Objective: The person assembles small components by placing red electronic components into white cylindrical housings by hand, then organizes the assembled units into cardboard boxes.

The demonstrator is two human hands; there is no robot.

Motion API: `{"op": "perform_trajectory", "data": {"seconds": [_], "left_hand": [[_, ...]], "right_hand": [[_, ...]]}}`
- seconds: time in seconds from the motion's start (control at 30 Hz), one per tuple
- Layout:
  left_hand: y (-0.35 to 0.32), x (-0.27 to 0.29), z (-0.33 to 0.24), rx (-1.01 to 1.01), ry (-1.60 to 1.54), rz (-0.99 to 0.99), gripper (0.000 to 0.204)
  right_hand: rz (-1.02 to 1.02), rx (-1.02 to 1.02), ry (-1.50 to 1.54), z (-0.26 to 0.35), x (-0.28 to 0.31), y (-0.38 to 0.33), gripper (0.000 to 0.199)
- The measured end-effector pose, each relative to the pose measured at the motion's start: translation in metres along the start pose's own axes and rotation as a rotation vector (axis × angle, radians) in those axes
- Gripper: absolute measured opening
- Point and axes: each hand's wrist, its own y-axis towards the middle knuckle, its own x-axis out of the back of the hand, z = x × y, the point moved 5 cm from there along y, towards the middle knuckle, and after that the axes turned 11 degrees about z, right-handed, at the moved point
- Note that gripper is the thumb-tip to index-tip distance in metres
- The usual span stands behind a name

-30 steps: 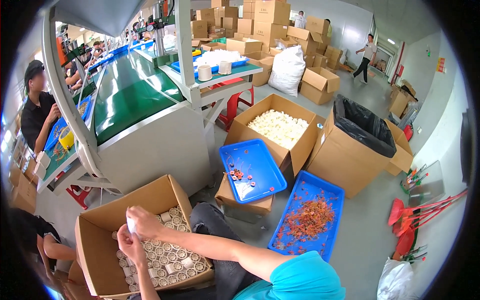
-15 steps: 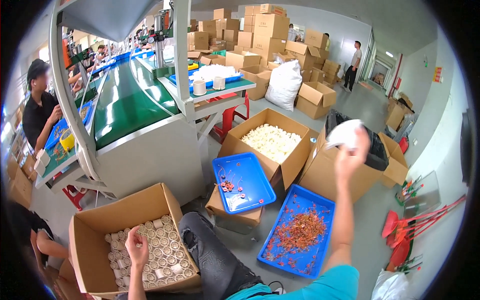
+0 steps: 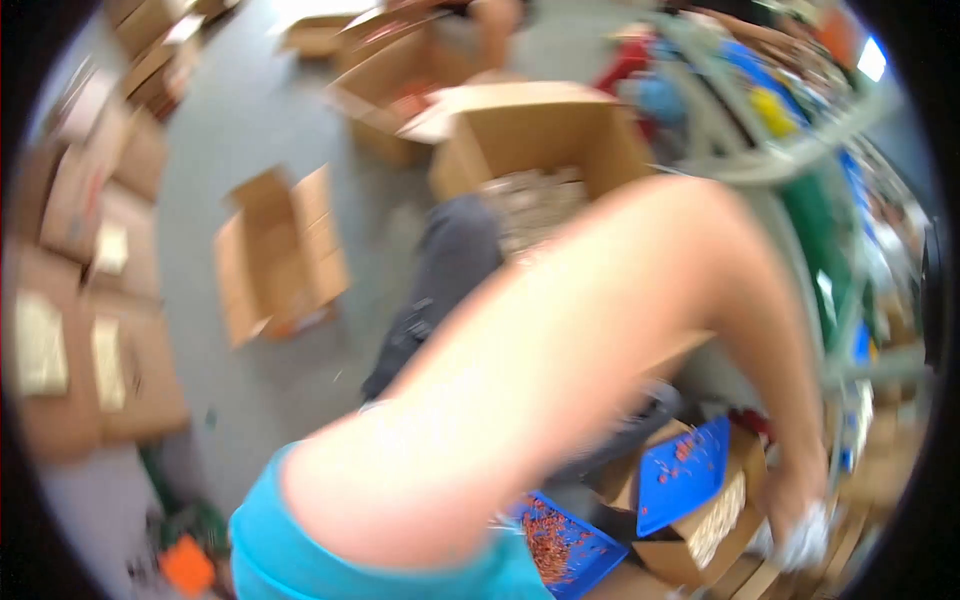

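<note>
My left arm, in a teal sleeve, crosses the picture with its elbow bent. My left hand (image 3: 792, 492) hangs down at the lower right, its fingers smeared by motion. A white shape (image 3: 803, 545) lies against the fingertips; I cannot tell whether it is held or stands behind. Beside the hand is a carton of cream-coloured small parts (image 3: 718, 522), with a blue tray (image 3: 655, 500) of a few red-wired parts over it. My right hand is out of view.
Behind the arm stands an open carton of pale parts (image 3: 535, 200). A blue tray of red wired parts (image 3: 545, 545) lies low down. An opened carton (image 3: 272, 255) rests on the grey floor, with stacked cartons (image 3: 135, 370) at the left. Another person's arm (image 3: 495, 30) shows at the top.
The view has swung left and tilted, blurring the scene. My left arm has come up across the picture, away from the carton of pale parts. My right hand, which held something white, has left view.
</note>
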Motion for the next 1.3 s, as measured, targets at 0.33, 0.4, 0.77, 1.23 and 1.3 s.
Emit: {"op": "perform_trajectory", "data": {"seconds": [0.33, 0.4, 0.77, 1.23, 1.3], "left_hand": [[0.31, -0.06, 0.193, -0.255, 0.359, 0.225, 0.033], [0.348, -0.062, 0.169, -0.524, 0.453, 0.167, 0.032], [-0.071, -0.254, 0.379, 0.986, -0.341, 0.497, 0.05], [-0.388, -0.316, 0.382, 1.873, -0.346, 1.062, 0.067], [-0.388, -0.321, 0.387, 1.858, -0.293, 0.993, 0.066]], "right_hand": [[0.224, 0.458, 1.787, 0.336, 0.06, -0.133, 0.058], [0.761, -0.18, 1.904, 0.354, 0.144, -0.169, 0.049], [0.981, -0.069, 1.734, 0.45, 0.342, -0.203, 0.069], [0.943, -0.042, 1.787, 0.456, 0.341, -0.218, 0.076], [0.954, -0.043, 1.792, 0.457, 0.339, -0.219, 0.076]]}}
